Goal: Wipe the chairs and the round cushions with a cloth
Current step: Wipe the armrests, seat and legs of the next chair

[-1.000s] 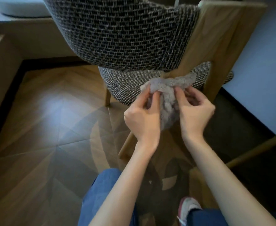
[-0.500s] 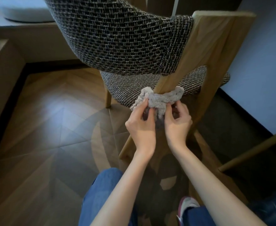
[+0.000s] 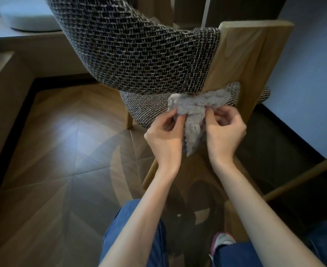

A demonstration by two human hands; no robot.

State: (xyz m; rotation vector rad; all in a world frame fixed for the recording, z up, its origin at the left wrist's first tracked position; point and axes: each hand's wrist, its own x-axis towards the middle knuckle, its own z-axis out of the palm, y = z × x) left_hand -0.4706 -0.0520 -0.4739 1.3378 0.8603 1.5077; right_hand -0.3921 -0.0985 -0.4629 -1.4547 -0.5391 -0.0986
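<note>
A chair with a dark woven backrest and wooden rear leg stands right in front of me. A fluffy grey cloth is wrapped round that leg just below the backrest, its loose end hanging down between my hands. My left hand pinches the cloth's left side. My right hand pinches its right side. The woven seat shows behind the cloth. A pale round cushion lies on the ledge at the far left.
Wooden herringbone floor spreads to the left. A low wooden ledge runs along the left side. A wall is close on the right, and a slanted wooden leg crosses the right edge. My knees in jeans are below.
Both hands with the cloth slid down the wooden leg, then came back up slightly; the cloth stays wrapped round the leg and hangs lower between my hands.
</note>
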